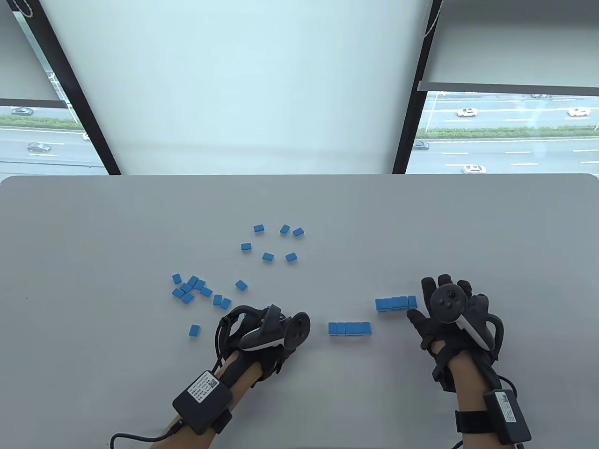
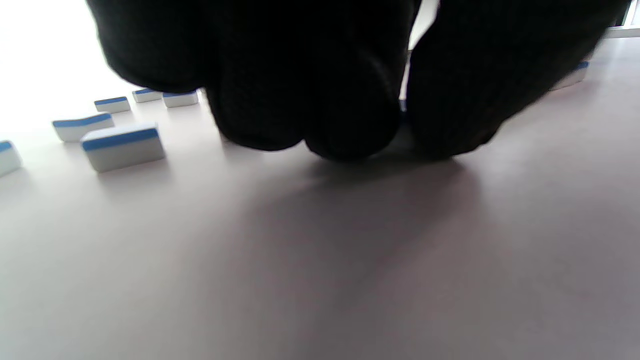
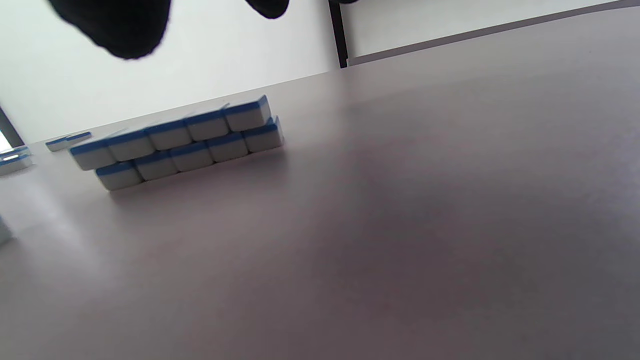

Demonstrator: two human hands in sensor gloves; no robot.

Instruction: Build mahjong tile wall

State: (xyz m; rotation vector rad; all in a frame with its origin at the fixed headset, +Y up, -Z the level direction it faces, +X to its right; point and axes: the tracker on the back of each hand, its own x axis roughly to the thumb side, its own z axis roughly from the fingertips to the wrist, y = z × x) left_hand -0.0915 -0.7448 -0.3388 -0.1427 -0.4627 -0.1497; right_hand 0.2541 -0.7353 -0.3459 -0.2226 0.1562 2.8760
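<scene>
— Where are your hands?

— Both are low on the table (image 1: 93, 224), near its front edge. My right hand (image 1: 451, 318) lies flat with the fingers spread and straight, holding nothing. Its fingertips sit just beside the right end of the stacked wall (image 1: 395, 303).

— What does that wall look like?

— In my right wrist view it is two layers of tiles, five on five, the upper row shifted a little to one side of the lower (image 3: 180, 142). A single row of five tiles (image 1: 349, 328) lies apart from it, closer to the middle of the front edge, between my hands.

— And your left hand?

— My left hand (image 1: 262, 329) is turned down with its fingers (image 2: 310, 100) bunched and their tips on the tabletop. A sliver of blue shows between them, but I cannot tell whether they grip a tile.

— The rest of the tiles?

— Loose tiles (image 1: 192, 287) are scattered left of centre, and a looser ring of tiles (image 1: 276, 243) lies farther toward the back edge.
</scene>
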